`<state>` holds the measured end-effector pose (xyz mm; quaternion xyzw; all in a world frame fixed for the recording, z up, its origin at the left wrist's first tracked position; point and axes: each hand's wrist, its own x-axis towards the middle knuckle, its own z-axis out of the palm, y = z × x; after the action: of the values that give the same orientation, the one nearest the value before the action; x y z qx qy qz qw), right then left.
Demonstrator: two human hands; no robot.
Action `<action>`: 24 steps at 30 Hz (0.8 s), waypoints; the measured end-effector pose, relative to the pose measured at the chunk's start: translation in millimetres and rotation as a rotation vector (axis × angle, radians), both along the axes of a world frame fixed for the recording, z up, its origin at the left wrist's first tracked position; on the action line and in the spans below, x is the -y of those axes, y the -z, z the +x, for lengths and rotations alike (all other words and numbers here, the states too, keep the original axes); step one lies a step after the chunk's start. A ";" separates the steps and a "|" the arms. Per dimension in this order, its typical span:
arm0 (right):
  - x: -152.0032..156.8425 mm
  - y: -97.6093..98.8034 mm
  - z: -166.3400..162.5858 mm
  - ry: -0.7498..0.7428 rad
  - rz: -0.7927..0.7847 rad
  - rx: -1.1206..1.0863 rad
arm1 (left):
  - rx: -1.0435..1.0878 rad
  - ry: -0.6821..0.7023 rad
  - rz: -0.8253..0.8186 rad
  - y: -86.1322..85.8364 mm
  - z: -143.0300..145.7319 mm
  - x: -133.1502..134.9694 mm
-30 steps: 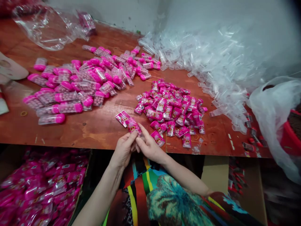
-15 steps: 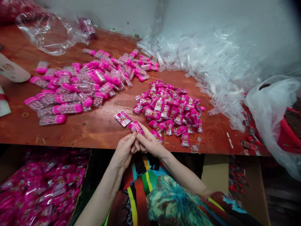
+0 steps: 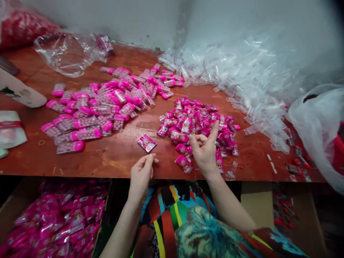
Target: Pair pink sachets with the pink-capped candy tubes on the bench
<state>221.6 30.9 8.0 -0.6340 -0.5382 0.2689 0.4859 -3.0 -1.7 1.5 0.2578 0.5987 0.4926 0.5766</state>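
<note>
My left hand (image 3: 142,173) is at the table's front edge, thumb pressed to curled fingers, with nothing visible in them. Just beyond it a flat pink printed sachet (image 3: 146,142) lies on the bare wood. My right hand (image 3: 204,150) reaches over the front of a heap of filled pink packets (image 3: 186,125). Its index finger is stretched out and its thumb stands apart; I see nothing held. A single pink packet (image 3: 184,164) lies left of that hand, at the heap's near side.
Pink-capped clear tubes of small balls (image 3: 88,111) are piled at left. Empty clear tubes (image 3: 242,71) heap against the wall. A white plastic bag (image 3: 314,125) stands at right. Below the table (image 3: 118,157), a box holds many pink packets (image 3: 61,218).
My hands have parted: the right went rightward to the heap, while the left stayed near the edge. The pink packet between them has left my fingers. The view has shifted slightly.
</note>
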 end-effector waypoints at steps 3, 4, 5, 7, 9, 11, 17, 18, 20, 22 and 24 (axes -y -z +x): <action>-12.8 4.4 -39.7 -0.203 0.001 0.354 | -0.020 -0.088 0.032 3.6 -14.2 -8.5; -16.6 6.8 -58.8 -0.325 -0.022 0.475 | -0.013 -0.098 0.036 4.8 -17.5 -10.1; -20.0 9.3 -78.1 -0.425 -0.058 0.594 | -0.006 -0.104 0.036 5.9 -20.0 -11.0; -25.2 14.3 -110.8 -0.537 -0.141 0.787 | 0.005 -0.123 0.029 7.3 -23.3 -10.5; -27.6 19.5 -130.1 -0.569 -0.206 0.906 | 0.001 -0.160 0.023 7.8 -25.2 -8.4; -27.4 24.9 -136.2 -0.570 -0.218 0.960 | -0.009 -0.193 0.025 8.0 -26.5 -6.5; -25.6 31.8 -125.0 -0.588 -0.168 0.952 | 0.029 -0.158 0.000 11.8 -30.7 -5.9; -25.9 31.4 -122.7 -0.583 -0.173 0.928 | 0.041 -0.150 -0.004 12.6 -31.1 -6.5; -26.8 30.3 -118.4 -0.561 -0.192 0.858 | 0.071 -0.144 -0.008 13.6 -31.0 -9.2; -27.8 29.7 -114.8 -0.535 -0.218 0.789 | 0.103 -0.142 -0.019 13.6 -29.6 -14.2; -29.4 30.8 -112.3 -0.515 -0.230 0.741 | 0.121 -0.141 -0.031 12.9 -27.3 -20.7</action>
<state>109.3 60.3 -22.8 -0.5829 -0.7820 0.1941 0.1046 -30.3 19.0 -11.4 0.1757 0.5869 0.5375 0.5795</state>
